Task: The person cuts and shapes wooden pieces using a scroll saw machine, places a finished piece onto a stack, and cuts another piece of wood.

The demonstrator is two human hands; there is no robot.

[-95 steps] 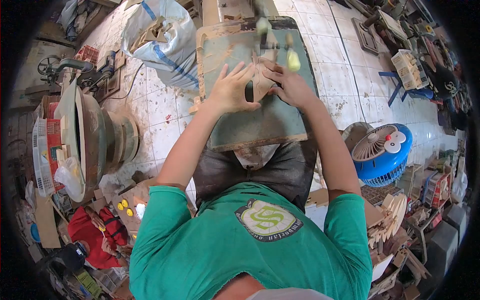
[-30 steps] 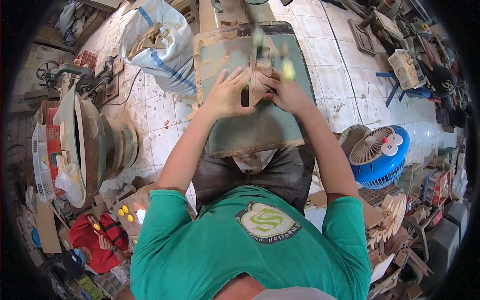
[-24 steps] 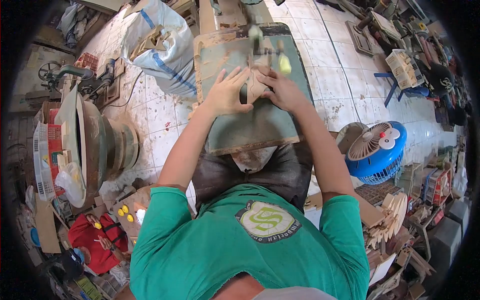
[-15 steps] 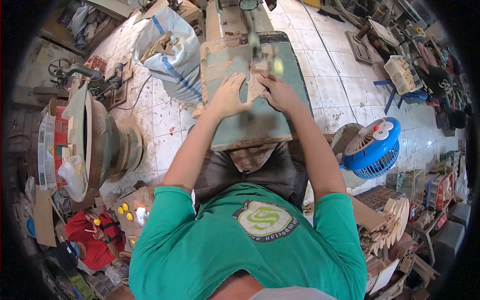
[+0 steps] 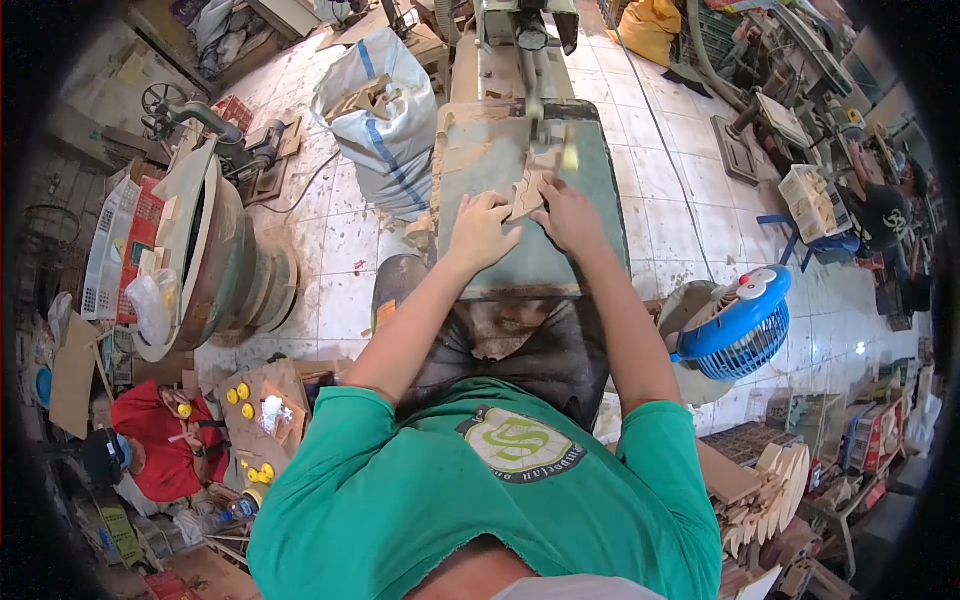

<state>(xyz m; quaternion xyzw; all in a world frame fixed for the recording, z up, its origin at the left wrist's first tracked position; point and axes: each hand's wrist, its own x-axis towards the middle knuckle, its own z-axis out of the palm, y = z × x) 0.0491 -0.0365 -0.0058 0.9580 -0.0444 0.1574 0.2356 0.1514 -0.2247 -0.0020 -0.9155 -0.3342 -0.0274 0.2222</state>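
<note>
A flat wooden piece (image 5: 536, 188) with a wavy drawn outline lies on the green worktable (image 5: 480, 270) of a saw machine. Its far end sits under the machine's upright guide (image 5: 534, 100), where the blade itself is hard to make out. From the left, my left hand (image 5: 482, 232) has bent fingers against the near left edge of the piece. Thumb and fingers of my right hand (image 5: 568, 212) grip its right edge, close to the guide. A yellow-green blurred part (image 5: 570, 158) is beside the guide.
A white sack (image 5: 385, 130) of wood offcuts stands left of the table. A blue fan (image 5: 735, 325) is at the right, near a stack of cut wood (image 5: 770, 490). A person in red (image 5: 165, 440) sits at lower left by yellow pieces (image 5: 240, 395). A cable crosses the tiles.
The view has shifted, so the worktable sits lower and further right. My left hand's fingers, spread before, are now more bent at the piece. The wooden piece has turned slightly.
</note>
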